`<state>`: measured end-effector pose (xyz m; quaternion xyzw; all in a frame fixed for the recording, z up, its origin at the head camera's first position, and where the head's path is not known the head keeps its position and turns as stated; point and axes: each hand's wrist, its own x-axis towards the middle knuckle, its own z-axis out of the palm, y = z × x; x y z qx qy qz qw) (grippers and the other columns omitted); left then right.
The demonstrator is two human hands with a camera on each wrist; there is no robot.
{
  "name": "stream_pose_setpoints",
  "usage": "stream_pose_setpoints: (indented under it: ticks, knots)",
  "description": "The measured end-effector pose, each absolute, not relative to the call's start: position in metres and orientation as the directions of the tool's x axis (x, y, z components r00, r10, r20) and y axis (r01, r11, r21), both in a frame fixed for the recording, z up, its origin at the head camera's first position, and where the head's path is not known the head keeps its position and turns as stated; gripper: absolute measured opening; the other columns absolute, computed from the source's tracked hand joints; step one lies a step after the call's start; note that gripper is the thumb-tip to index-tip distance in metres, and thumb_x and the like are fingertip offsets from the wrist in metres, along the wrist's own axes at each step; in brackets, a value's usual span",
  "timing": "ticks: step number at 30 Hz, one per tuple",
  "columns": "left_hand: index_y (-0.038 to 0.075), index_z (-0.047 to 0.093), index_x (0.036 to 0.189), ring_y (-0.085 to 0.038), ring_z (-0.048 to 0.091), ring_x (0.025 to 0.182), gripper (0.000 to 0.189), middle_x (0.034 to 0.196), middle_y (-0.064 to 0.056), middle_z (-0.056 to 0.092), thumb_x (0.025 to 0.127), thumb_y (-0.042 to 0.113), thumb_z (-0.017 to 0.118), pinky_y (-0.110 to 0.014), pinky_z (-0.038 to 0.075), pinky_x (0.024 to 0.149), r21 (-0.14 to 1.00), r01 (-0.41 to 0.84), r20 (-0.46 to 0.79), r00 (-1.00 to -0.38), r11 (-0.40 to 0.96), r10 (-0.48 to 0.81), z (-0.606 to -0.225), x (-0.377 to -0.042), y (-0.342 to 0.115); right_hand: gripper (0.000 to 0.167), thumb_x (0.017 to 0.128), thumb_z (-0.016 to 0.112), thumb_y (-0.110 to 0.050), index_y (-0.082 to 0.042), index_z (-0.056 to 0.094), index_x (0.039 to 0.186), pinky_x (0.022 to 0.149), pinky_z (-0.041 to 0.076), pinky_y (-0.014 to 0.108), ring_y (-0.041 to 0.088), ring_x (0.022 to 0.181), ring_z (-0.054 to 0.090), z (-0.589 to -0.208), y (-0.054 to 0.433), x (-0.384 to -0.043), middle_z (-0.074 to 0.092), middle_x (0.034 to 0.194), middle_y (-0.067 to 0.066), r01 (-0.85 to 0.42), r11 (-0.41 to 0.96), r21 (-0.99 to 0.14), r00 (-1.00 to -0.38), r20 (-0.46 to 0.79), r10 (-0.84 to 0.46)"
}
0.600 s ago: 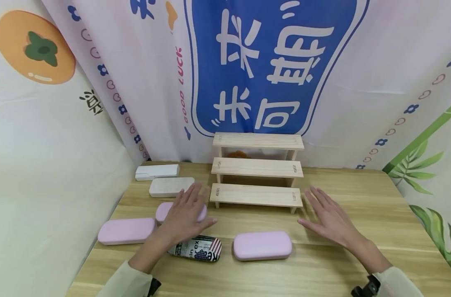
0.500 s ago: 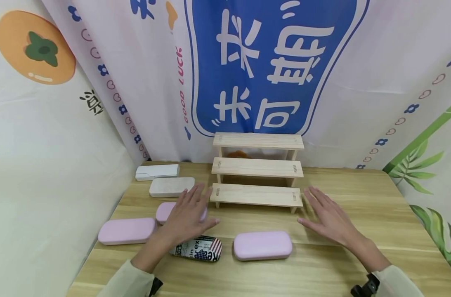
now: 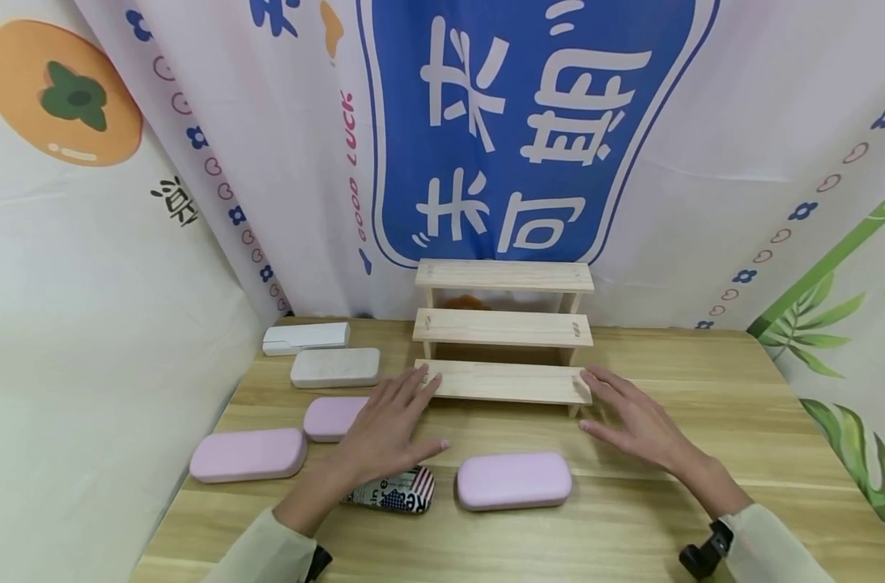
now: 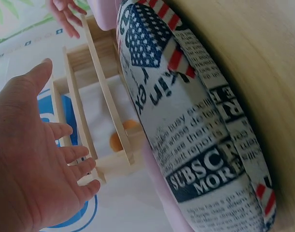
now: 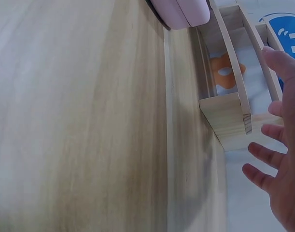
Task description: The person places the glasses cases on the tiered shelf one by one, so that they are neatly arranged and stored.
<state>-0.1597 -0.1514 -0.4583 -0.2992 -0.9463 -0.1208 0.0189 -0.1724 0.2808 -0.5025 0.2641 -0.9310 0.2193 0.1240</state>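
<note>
A three-step wooden rack [image 3: 504, 328] stands at the back of the table. At the left end of its lowest step is my left hand [image 3: 387, 421], fingers spread and the thumb pointing right; whether it touches the wood I cannot tell. My right hand [image 3: 635, 425] is by the step's right end with its fingers extended. Under my left wrist lies a newspaper-print glasses case [image 4: 186, 125], partly hidden in the head view. A pink glasses case [image 3: 515, 481] lies in front of the rack, between the hands. Neither hand holds anything.
On the left lie another pink case [image 3: 248, 454], a smaller pink case [image 3: 333, 418] partly behind my left hand, a grey-white case [image 3: 336, 368] and a white case [image 3: 307, 338]. A printed curtain [image 3: 304, 162] hangs right behind the rack.
Both hands have moved inward to the lowest step's ends, the left one going right and the right one slightly left. The rack and cases have stayed in place.
</note>
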Motion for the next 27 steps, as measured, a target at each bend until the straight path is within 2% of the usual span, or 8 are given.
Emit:
stream_pose_setpoints:
  ticks: [6,13,20,27]
  knots:
    - [0.012,0.029,0.168,-0.041,0.026,0.159,0.094,0.175,-0.017,0.022,0.098,0.066,0.062,-0.068,0.029,0.122,0.231,0.603,0.129,-0.797,0.764,0.590,-0.463,-0.160,-0.141,0.071,0.094,0.081,-0.033,-0.002,0.054,0.153,0.108,0.044,0.071,0.048,0.141,0.049,-0.505,0.278,-0.179,0.048,0.160,0.021,-0.556,0.727,-0.404,-0.828,0.352,-0.437]
    - [0.012,0.033,0.167,-0.041,0.032,0.156,0.093,0.173,-0.018,0.026,0.098,0.070,0.058,-0.067,0.032,0.121,0.253,0.638,0.114,-0.766,0.727,0.632,-0.465,-0.157,-0.126,0.066,0.092,0.082,-0.024,-0.002,0.058,0.150,0.109,0.043,0.069,0.047,0.140,0.051,-0.512,0.277,-0.191,0.054,0.155,0.021,-0.569,0.669,-0.479,-0.821,0.375,-0.430]
    - [0.015,0.033,0.167,-0.038,0.034,0.156,0.095,0.174,-0.014,0.026,0.097,0.074,0.057,-0.065,0.033,0.121,0.279,0.665,0.084,-0.736,0.693,0.672,-0.465,-0.157,-0.114,0.056,0.093,0.081,-0.012,-0.002,0.062,0.144,0.093,0.060,0.056,0.043,0.132,0.059,-0.516,0.278,-0.199,0.058,0.151,0.018,-0.542,0.594,-0.594,-0.840,0.370,-0.396]
    - [0.019,0.030,0.168,-0.037,0.037,0.154,0.099,0.174,-0.010,0.027,0.093,0.076,0.061,-0.064,0.034,0.121,0.284,0.680,0.027,-0.711,0.676,0.703,-0.467,-0.157,-0.101,0.048,0.091,0.082,-0.006,-0.004,0.068,0.138,0.088,0.063,0.042,0.036,0.124,0.064,-0.517,0.278,-0.203,0.061,0.148,0.017,-0.512,0.512,-0.689,-0.854,0.347,-0.387]
